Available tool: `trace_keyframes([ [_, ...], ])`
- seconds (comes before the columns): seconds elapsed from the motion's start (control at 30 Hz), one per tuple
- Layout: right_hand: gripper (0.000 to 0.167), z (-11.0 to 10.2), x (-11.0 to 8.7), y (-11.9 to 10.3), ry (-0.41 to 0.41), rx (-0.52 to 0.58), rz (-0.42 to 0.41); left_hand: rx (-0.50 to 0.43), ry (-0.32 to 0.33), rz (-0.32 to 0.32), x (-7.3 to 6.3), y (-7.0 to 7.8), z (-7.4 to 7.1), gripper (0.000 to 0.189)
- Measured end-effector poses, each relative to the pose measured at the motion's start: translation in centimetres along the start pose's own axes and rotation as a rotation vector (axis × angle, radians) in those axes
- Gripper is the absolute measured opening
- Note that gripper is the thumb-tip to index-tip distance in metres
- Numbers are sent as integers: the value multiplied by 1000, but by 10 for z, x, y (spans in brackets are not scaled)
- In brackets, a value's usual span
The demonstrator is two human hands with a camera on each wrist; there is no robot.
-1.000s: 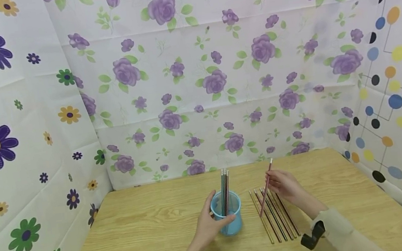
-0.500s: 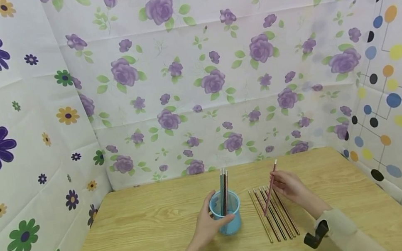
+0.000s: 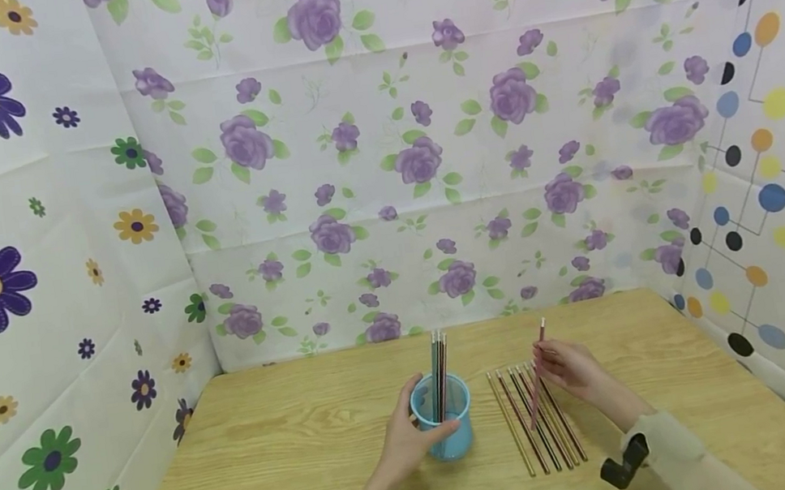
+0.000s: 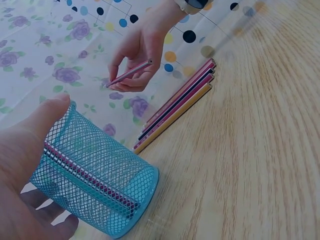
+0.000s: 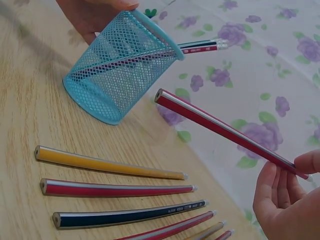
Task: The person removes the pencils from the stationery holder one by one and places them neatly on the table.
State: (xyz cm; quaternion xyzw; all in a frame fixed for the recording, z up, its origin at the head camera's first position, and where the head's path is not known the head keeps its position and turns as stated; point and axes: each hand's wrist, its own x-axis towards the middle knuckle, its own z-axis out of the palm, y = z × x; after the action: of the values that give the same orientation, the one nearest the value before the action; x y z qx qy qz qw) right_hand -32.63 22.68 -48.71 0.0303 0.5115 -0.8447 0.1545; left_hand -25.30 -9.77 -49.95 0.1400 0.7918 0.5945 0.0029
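A light blue mesh pencil cup (image 3: 453, 440) stands on the table with several pencils (image 5: 200, 47) leaning in it. My left hand (image 3: 403, 438) holds the cup from its left side, thumb and fingers around the rim and wall. My right hand (image 3: 572, 372) pinches a red striped pencil (image 5: 215, 121) near its white-tipped end, in the air to the right of the cup. Below it several pencils lie side by side, among them a yellow pencil (image 5: 107, 162), a red pencil (image 5: 115, 188) and a dark blue pencil (image 5: 130, 216).
The wood-grain table (image 3: 299, 444) extends left and right of the hands. A flowered cloth (image 3: 382, 156) hangs behind it. Patterned cloths also stand at the left and right sides. A black strap (image 3: 625, 462) is on the right wrist.
My right hand has shifted a little right and down with the red pencil, over the lying row. The pencil stands steeper now. My left hand and the cup stay put.
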Motion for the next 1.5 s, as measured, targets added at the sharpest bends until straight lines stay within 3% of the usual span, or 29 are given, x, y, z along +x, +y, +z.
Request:
trace_keyframes([
  [0.13,25,-3,0,2,19,-32,-1,11,5,1,1,0,0,92],
  [0.63,27,-13,-3,4,-33,-86,11,14,-5,7,1,-1,0,93],
  [0.87,25,-19,0,7,15,-89,37,7,-6,16,1,-3,0,93],
  [1.5,22,-28,1,10,66,-144,13,-1,6,16,1,-3,0,91],
])
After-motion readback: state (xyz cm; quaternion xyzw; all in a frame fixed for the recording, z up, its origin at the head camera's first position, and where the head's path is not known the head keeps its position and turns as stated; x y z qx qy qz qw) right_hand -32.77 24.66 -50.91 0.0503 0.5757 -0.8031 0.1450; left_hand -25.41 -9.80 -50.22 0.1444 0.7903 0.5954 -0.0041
